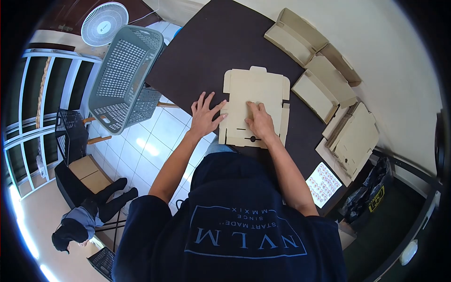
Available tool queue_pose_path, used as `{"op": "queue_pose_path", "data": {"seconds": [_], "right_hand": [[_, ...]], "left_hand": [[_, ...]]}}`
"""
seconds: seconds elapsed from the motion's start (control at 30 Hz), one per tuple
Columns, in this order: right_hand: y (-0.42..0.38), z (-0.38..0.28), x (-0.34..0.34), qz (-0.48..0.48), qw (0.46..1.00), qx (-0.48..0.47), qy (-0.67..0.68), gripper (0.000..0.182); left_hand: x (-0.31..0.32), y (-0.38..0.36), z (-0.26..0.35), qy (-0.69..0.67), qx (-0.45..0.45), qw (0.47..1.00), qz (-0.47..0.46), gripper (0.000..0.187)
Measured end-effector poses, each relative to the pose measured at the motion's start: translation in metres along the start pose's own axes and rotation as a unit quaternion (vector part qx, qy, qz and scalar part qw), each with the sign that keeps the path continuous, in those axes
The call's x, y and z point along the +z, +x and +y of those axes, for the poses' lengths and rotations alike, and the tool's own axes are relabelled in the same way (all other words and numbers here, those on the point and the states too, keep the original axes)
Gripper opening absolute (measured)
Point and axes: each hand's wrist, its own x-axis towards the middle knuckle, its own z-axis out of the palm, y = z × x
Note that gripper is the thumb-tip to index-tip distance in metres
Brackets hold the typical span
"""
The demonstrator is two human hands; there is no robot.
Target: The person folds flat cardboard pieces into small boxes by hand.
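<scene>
A flat, unfolded brown cardboard box blank (242,87) lies on the dark table in front of me, with tabs, slots and a round hole near its close edge. My left hand (205,115) is open, its fingers spread, with fingertips at the blank's left edge. On the middle-right of the cardboard rests my right hand (261,123), index finger and thumb extended and apart; the other fingers look partly curled. Neither hand grips anything.
Folded open boxes (300,35) line the table's far right side. Stacked flat cardboard (354,136) and a sticker sheet (323,184) lie at right. Left of the dark table (202,51) stand a grey basket (124,75) and a fan (104,24). Another person (87,218) sits lower left.
</scene>
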Motion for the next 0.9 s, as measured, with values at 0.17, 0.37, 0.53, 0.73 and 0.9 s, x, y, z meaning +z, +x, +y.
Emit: {"op": "queue_pose_path", "data": {"seconds": [0.17,0.37,0.53,0.73,0.9], "right_hand": [[-0.001,-0.003,-0.002,-0.003,1.000,0.011,0.000,0.064],[0.002,0.000,-0.002,-0.004,1.000,0.006,0.005,0.063],[-0.001,0.000,-0.003,0.007,1.000,-0.007,0.009,0.062],[0.001,0.002,-0.001,0.007,1.000,-0.002,0.010,0.063],[0.000,-0.001,-0.004,-0.003,1.000,0.013,0.007,0.063]], "left_hand": [[0.007,-0.028,-0.011,-0.083,-0.056,0.995,0.003,0.050],[-0.025,-0.061,0.010,-0.120,0.010,0.983,-0.141,0.057],[-0.016,-0.052,0.000,-0.164,-0.003,0.982,-0.090,0.035],[0.002,-0.021,0.009,-0.155,-0.073,0.984,-0.038,0.033],[0.000,-0.018,0.011,-0.062,-0.173,0.983,-0.020,0.062]]}}
